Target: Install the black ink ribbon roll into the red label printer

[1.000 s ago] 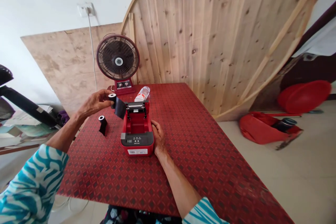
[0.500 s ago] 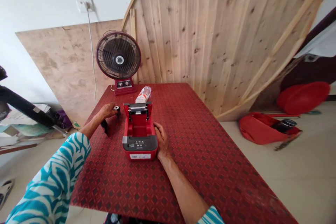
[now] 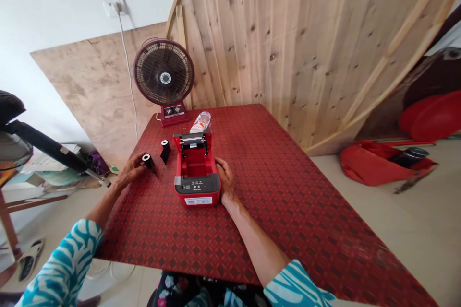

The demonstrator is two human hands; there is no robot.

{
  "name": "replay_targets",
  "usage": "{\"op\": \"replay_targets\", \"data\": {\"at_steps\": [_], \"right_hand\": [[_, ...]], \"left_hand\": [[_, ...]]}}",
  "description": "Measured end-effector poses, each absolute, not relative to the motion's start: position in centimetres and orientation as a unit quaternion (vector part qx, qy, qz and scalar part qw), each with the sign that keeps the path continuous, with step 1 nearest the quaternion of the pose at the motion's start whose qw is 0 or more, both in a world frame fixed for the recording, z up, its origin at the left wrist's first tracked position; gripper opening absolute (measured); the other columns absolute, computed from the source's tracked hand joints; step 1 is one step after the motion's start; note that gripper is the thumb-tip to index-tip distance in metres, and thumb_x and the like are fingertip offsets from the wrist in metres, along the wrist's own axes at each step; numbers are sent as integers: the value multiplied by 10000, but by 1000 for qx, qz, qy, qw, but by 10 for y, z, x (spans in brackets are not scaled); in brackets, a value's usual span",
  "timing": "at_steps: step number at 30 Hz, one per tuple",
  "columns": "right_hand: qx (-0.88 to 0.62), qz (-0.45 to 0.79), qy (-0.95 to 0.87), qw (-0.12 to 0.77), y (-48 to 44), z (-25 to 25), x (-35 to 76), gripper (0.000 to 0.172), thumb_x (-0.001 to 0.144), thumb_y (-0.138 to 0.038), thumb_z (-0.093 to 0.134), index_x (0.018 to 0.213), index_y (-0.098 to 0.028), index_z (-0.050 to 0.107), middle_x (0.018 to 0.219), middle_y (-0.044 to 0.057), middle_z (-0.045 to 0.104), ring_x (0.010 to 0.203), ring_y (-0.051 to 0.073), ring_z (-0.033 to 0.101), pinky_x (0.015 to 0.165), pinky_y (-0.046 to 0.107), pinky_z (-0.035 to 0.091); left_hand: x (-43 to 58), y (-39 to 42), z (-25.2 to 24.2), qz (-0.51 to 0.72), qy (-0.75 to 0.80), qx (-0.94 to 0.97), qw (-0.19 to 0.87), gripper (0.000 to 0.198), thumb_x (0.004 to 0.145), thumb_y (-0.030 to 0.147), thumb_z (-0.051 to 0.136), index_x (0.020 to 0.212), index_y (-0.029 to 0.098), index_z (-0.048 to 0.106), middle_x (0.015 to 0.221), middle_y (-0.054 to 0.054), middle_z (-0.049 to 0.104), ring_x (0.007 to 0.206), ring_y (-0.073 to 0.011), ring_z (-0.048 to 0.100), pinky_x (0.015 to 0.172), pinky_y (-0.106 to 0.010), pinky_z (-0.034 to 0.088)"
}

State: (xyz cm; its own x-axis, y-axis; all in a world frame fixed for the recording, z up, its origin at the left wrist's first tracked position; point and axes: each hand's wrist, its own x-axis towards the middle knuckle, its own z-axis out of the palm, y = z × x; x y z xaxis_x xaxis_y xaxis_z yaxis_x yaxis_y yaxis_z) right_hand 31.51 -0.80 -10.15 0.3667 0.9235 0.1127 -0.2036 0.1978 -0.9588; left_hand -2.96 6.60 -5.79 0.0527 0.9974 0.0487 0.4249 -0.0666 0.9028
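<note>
A red and dark grey label printer (image 3: 198, 199) stands on the table with its lid (image 3: 194, 138) raised and its red inner bay showing. My right hand (image 3: 226, 180) is closed against the printer's right side; some fingers are hidden behind it. To the printer's left, my left hand (image 3: 134, 169) has its fingers closed around the near side of a small black roll (image 3: 147, 160) with a white core. A loose black tail trails from this roll. Farther back stands another black roll (image 3: 164, 146), also with a loose end, apart from both hands.
A clear plastic bottle (image 3: 200, 122) lies behind the printer lid. The dark red fan (image 3: 164, 76) stands at the back left of the patterned red table (image 3: 273, 201). Wooden boards (image 3: 252, 33) lean behind it. A red bag (image 3: 374, 165) sits on the floor to the right.
My left hand has moved from the far black roll toward me to the nearer one, uncovering the far roll. My right hand stays at the printer. The camera view has shifted slightly.
</note>
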Motion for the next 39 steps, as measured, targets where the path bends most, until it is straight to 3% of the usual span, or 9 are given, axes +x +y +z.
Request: {"op": "replay_targets", "data": {"at_steps": [6,11,15,18,20,25,29,35,39], "right_hand": [[-460,424,-383,680,-6,-101,313,358,773,-426,520,1033,-228,666,1114,56,675,1085,241,581,977,413,415],[-458,426,-379,682,-7,-97,311,342,776,-403,512,1028,-231,666,1091,53,677,1064,233,588,978,409,412],[-449,423,-388,685,-6,-96,310,342,788,-407,501,1035,-233,661,1091,52,675,1069,228,582,971,402,420],[-451,408,-400,686,-6,-95,310,331,792,-402,489,1016,-234,667,1063,47,678,1048,222,589,963,392,426],[-454,397,-408,686,-6,-94,310,326,795,-393,480,1008,-234,669,1047,44,680,1034,215,594,959,383,430],[-455,389,-413,687,-6,-92,309,340,789,-394,474,1016,-228,667,1071,47,674,1056,209,591,984,373,425],[-457,382,-409,692,-5,-91,308,328,785,-374,466,1002,-233,669,1070,41,679,1062,204,586,989,366,425],[-452,387,-401,696,-6,-90,307,297,792,-331,467,989,-250,674,1057,22,685,1059,199,585,997,362,416],[-452,391,-404,693,-8,-88,308,297,801,-336,477,1010,-252,671,1073,18,683,1070,193,581,999,352,415]], "left_hand": [[-12,65,-71,447,573,603,328,656,541,592,747,1006,147,617,969,-96,716,964,-278,662,882,-409,519],[-6,34,-33,448,536,610,376,577,644,562,732,1020,140,616,813,-64,712,776,-225,680,782,-357,544],[29,5,11,372,504,683,376,580,695,525,716,1131,154,626,909,-92,725,831,-247,681,778,-358,545],[74,-6,39,290,451,798,276,462,736,447,701,1123,196,667,1063,-82,712,994,-253,651,902,-362,506],[102,-7,50,241,430,842,219,432,758,423,675,1133,210,669,1078,-64,716,989,-236,657,901,-345,506],[147,4,57,97,429,891,115,338,803,288,599,1128,235,676,1123,-34,717,1011,-211,664,898,-299,494],[163,19,49,-19,452,890,57,350,774,226,611,1113,259,695,1119,-45,722,1022,-251,665,858,-309,487],[174,44,38,-94,434,892,84,280,705,205,648,955,276,753,959,-42,759,923,-282,692,758,-307,497],[160,36,47,-5,404,895,189,326,790,349,595,1076,255,719,1071,-30,736,961,-249,683,828,-303,507]]}}
